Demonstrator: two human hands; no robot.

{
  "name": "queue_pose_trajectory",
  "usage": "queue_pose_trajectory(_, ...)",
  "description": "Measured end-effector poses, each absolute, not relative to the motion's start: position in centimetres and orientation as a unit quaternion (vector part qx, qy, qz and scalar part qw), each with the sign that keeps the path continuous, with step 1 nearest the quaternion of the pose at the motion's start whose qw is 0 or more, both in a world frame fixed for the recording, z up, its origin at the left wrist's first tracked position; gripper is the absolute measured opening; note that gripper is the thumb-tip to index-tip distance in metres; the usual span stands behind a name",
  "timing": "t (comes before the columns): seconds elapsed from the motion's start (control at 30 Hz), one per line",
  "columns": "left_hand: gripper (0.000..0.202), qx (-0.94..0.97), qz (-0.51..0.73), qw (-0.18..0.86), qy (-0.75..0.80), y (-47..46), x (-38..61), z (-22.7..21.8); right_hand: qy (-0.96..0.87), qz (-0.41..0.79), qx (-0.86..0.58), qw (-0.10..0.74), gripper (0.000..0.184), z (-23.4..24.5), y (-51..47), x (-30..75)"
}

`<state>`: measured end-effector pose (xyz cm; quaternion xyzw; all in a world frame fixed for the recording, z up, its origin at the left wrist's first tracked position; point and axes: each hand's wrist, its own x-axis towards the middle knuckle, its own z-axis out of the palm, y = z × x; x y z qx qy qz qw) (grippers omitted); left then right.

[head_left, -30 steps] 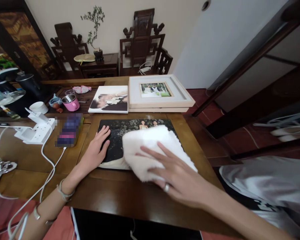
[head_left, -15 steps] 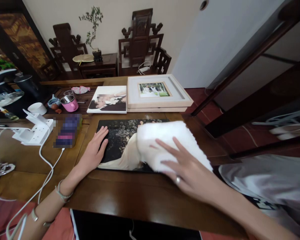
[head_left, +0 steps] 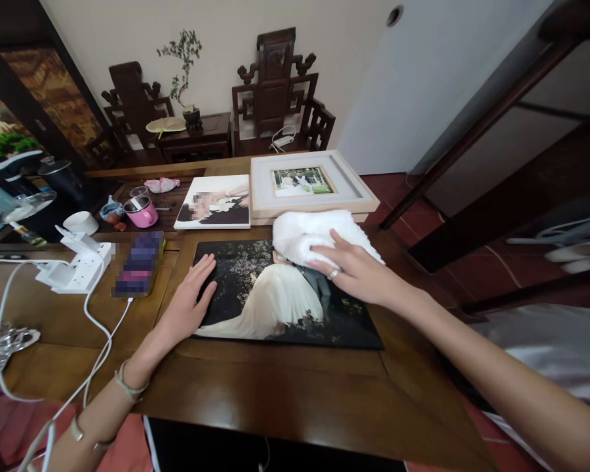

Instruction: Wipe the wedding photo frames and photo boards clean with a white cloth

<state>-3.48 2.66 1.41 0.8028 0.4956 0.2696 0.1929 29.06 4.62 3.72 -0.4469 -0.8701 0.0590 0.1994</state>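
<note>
A large dark photo print (head_left: 255,308) lies flat on the wooden table (head_left: 275,400). My left hand (head_left: 189,308) rests flat on its left edge, fingers stretched out. My right hand (head_left: 354,272) presses a white towel (head_left: 307,233) against the print's far right corner, fingers lying on the cloth. The towel hides the top of the picture there.
Behind the print lie a smaller photo print (head_left: 216,203) and a white framed photo (head_left: 307,183). On the left are a white power strip (head_left: 76,265) with cables, a blurred purple object (head_left: 137,265), a pink mug (head_left: 142,213) and a white cup (head_left: 81,223). Carved chairs stand at the back.
My right hand has slid the towel from the print's near middle to its far right corner, uncovering most of the picture. The left hand has stayed put.
</note>
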Motion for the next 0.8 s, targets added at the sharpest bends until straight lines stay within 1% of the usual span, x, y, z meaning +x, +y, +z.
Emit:
queue_pose_trajectory(0.07, 0.045, 0.801, 0.272, 0.193, 0.498, 2.6, -3.4, 1.3, -0.859, 0.058, -0.466, 0.205, 0.029, 3.7, 5.1, 29.2)
queue_pose_trajectory(0.13, 0.044, 0.799, 0.274, 0.191, 0.499, 2.7, -3.3, 1.3, -0.864, 0.048, -0.455, 0.212, 0.027, 3.6, 4.1, 29.2)
queue_pose_trajectory(0.33, 0.044, 0.8, 0.281, 0.182, 0.498, 2.7, -3.1, 1.4, -0.9, 0.042, -0.376, 0.216, 0.019, 3.9, -4.0, 28.5)
queue_pose_trajectory(0.5, 0.044, 0.807, 0.269, 0.179, 0.494, 2.8, -3.3, 1.5, -0.933, 0.091, -0.301, 0.176, 0.018, 4.7, -8.4, 27.6)
queue_pose_trajectory(0.63, 0.045, 0.816, 0.257, 0.176, 0.487, 2.9, -3.5, 1.6, -0.921, 0.082, -0.334, 0.183, 0.018, 4.4, -6.1, 28.0)
queue_pose_trajectory(0.8, 0.045, 0.819, 0.255, 0.173, 0.485, 2.9, -3.5, 1.7, -0.895, 0.072, -0.395, 0.194, 0.024, 4.0, 1.3, 29.1)
